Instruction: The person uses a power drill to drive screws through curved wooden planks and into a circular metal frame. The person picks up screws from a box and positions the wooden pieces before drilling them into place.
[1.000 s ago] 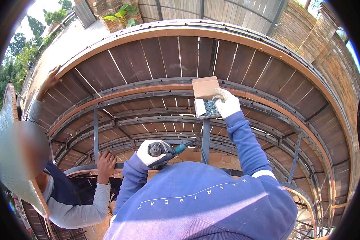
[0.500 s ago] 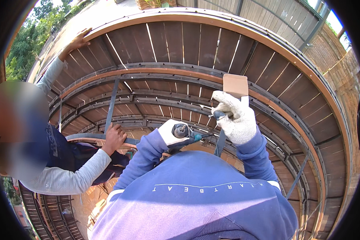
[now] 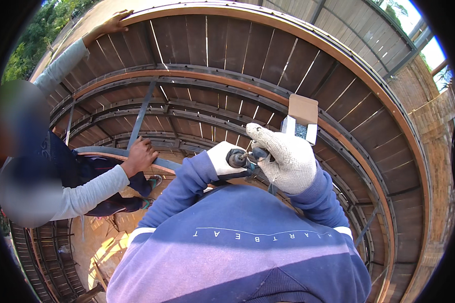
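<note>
My left hand (image 3: 220, 157), in a white glove, is closed around a power drill (image 3: 236, 158), whose dark round chuck points up toward me. My right hand (image 3: 291, 162), gloved in white with dark fingertips, pinches a small screw (image 3: 248, 154) right at the front of the drill. The screw is small, and whether it touches the drill's bit cannot be made out. Just beyond my right hand sits a small open cardboard box (image 3: 303, 107) with its flap raised. Many small grey metal pieces, apparently screws (image 3: 301, 131), lie in it.
Curved tiers of dark boards (image 3: 227, 45) on metal frames sweep around in front of me. At the left, a co-worker's hand (image 3: 140, 154) grips a curved metal bar (image 3: 164, 164). Their other hand (image 3: 115, 23) rests on the top rim.
My right hand has moved left, bringing the screw to the drill. The view has shifted, and the box now shows its contents. The co-worker keeps hold of the bar and rim.
</note>
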Available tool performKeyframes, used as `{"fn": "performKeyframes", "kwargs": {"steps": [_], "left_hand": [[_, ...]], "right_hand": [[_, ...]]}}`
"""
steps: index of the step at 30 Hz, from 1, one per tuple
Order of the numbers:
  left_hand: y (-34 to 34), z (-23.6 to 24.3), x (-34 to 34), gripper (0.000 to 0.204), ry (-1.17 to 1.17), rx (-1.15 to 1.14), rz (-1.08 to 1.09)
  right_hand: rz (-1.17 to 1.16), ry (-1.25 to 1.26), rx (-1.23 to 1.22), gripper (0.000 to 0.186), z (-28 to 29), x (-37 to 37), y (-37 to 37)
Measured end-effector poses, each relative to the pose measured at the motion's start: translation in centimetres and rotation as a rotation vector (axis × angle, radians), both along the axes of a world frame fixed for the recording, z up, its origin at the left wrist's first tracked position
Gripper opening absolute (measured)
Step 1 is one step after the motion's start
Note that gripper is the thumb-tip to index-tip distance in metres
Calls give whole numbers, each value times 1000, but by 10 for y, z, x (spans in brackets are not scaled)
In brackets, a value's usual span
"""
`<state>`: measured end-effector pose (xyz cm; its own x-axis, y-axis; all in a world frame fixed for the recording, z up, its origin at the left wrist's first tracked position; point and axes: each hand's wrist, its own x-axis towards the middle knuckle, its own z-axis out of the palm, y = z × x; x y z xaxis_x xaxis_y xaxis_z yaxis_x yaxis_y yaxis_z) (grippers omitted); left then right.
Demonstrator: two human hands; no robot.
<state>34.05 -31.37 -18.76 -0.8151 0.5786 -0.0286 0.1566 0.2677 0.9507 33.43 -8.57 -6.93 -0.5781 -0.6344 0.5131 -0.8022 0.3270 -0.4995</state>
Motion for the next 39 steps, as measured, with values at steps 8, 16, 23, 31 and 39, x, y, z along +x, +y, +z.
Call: {"fn": "performKeyframes", "kwargs": {"steps": [8,16,23,31,39], "left_hand": [[2,8,2,26,-18,-19,-21],[0,-5,3,27,10,-4,-3],[2,-1,5,27,28,-6,-22],[-14,-18,-12,30,-19,95,8],[-44,14,-14,23,-228,351,168]], "right_hand": [[22,22,62,67,-1,1,-2],[52,-19,50,68,-10,1,-5],[1,-180,-145,69,-20,17,-2],[-312,-397,-220,81,-87,41,24],[-282,-57,312,97,-105,73,1]]}}
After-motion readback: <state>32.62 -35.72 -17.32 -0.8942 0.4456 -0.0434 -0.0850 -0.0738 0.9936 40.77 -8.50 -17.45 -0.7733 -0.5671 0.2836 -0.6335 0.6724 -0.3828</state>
